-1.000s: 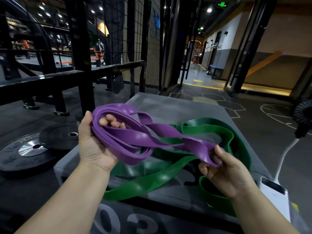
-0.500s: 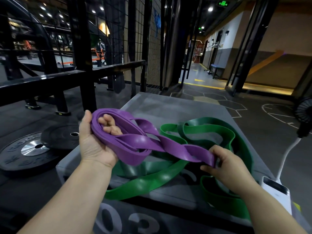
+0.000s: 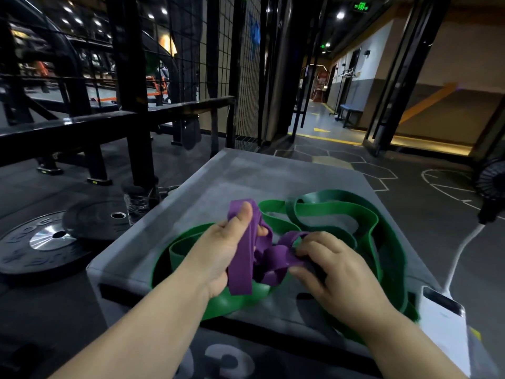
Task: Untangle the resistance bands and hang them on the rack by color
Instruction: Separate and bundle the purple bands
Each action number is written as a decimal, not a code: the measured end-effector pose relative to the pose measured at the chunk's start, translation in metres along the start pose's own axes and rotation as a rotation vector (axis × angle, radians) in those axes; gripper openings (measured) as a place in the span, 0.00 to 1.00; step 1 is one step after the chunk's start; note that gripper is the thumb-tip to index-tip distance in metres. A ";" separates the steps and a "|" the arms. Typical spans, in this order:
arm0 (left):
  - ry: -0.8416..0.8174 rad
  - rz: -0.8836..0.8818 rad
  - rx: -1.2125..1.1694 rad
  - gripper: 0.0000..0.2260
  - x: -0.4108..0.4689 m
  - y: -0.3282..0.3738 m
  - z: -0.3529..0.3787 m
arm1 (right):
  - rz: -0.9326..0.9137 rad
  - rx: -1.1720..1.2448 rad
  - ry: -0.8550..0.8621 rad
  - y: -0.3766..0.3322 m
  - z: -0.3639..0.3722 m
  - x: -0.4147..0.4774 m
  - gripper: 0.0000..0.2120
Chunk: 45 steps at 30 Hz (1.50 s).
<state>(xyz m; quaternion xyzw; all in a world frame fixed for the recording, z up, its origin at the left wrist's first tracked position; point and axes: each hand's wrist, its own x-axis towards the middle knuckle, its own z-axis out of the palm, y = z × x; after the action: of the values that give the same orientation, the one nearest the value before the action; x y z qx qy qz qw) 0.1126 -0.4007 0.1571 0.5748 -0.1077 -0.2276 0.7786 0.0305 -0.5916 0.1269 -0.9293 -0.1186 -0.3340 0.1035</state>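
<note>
1. We are gripping the purple band in our left hand, the thumb pressing a flat length against the curled fingers
2. We are pinching the bunched, twisted part of that band with our right hand, just beside the left
3. The green band is lying in loose loops on the grey box, under both hands

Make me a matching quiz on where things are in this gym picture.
1 purple band
2 green band
3 weight plates
4 white device

A on the floor, left of the grey box
B gripped by the left hand and the right hand
C near right corner of the grey box
D lying loose on the grey box

Pairs: 1-B, 2-D, 3-A, 4-C
</note>
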 end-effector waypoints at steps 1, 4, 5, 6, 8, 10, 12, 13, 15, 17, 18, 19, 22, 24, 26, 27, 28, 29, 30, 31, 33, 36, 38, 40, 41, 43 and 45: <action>-0.010 -0.007 0.016 0.24 -0.002 -0.001 0.003 | -0.007 0.003 -0.007 -0.003 0.000 0.001 0.18; -0.015 -0.006 0.042 0.25 -0.005 -0.007 0.011 | 0.017 0.071 -0.048 -0.008 -0.002 0.001 0.21; -0.011 -0.009 0.041 0.24 -0.006 -0.009 0.014 | 0.047 0.138 -0.059 -0.007 -0.003 0.001 0.23; -0.006 -0.010 0.049 0.24 -0.006 -0.012 0.016 | 0.083 0.201 -0.061 -0.008 -0.004 0.001 0.23; -0.005 -0.005 0.064 0.22 -0.008 -0.013 0.020 | 0.134 0.281 -0.024 -0.009 -0.003 0.001 0.19; -0.005 0.013 0.065 0.21 -0.008 -0.013 0.022 | 0.187 0.325 0.062 -0.010 0.001 0.001 0.10; 0.004 0.032 0.085 0.20 -0.008 -0.013 0.022 | 0.304 0.444 0.157 -0.011 0.006 0.001 0.10; 0.010 0.036 0.084 0.19 -0.008 -0.013 0.022 | 0.390 0.571 0.188 -0.012 0.008 0.000 0.16; 0.021 0.025 0.049 0.18 -0.007 -0.014 0.023 | 0.525 0.775 0.227 -0.015 0.008 0.000 0.26; 0.025 0.011 0.027 0.18 -0.007 -0.014 0.023 | 0.573 0.793 0.256 -0.019 0.006 0.002 0.34; 0.019 0.006 0.029 0.17 -0.007 -0.015 0.023 | 0.592 0.790 0.271 -0.021 0.006 0.004 0.36; 0.008 -0.002 0.032 0.16 -0.008 -0.015 0.023 | 0.614 0.770 0.276 -0.022 0.006 0.005 0.37; -0.043 -0.020 0.054 0.17 -0.011 -0.016 0.027 | 0.686 0.665 0.241 -0.022 0.010 0.008 0.31; -0.049 -0.011 0.068 0.17 -0.013 -0.017 0.028 | 0.738 0.727 0.185 -0.021 0.014 0.007 0.29; -0.029 0.000 0.058 0.17 -0.012 -0.018 0.029 | 0.744 1.002 0.162 -0.020 0.017 0.007 0.27; -0.011 0.004 0.054 0.17 -0.011 -0.018 0.029 | 0.751 1.199 0.180 -0.020 0.017 0.007 0.23; 0.012 0.013 0.060 0.16 -0.010 -0.018 0.030 | 0.754 1.366 0.204 -0.020 0.016 0.008 0.17; 0.039 0.029 0.070 0.16 -0.010 -0.017 0.031 | 0.762 1.445 0.218 -0.019 0.016 0.008 0.14; 0.056 0.049 0.078 0.17 -0.010 -0.017 0.032 | 0.764 1.435 0.215 -0.018 0.017 0.008 0.13; 0.065 0.065 0.095 0.19 -0.011 -0.017 0.032 | 0.758 1.379 0.207 -0.017 0.018 0.008 0.13; 0.060 0.095 0.159 0.20 -0.010 -0.021 0.032 | 0.765 1.235 0.192 -0.020 0.019 0.008 0.14; 0.062 0.121 0.205 0.16 -0.008 -0.025 0.032 | 0.828 1.022 0.200 -0.022 0.021 0.007 0.16; 0.034 0.119 0.224 0.11 -0.008 -0.027 0.032 | 0.866 0.948 0.167 -0.020 0.023 0.006 0.16; -0.001 0.114 0.254 0.15 -0.008 -0.028 0.032 | 0.938 1.061 0.140 -0.022 0.024 0.005 0.13; -0.012 0.102 0.258 0.18 -0.007 -0.028 0.032 | 0.977 1.127 0.135 -0.022 0.025 0.005 0.11; -0.025 0.072 0.259 0.21 -0.005 -0.030 0.030 | 1.018 1.183 0.132 -0.023 0.023 0.007 0.09; -0.054 0.041 0.234 0.20 -0.006 -0.031 0.030 | 1.011 1.160 0.116 -0.022 0.022 0.008 0.09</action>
<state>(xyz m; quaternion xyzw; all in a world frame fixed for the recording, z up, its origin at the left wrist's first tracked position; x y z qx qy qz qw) 0.0876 -0.4304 0.1383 0.6530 -0.1660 -0.2129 0.7076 0.0434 -0.5635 0.1185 -0.6487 0.1698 -0.1787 0.7200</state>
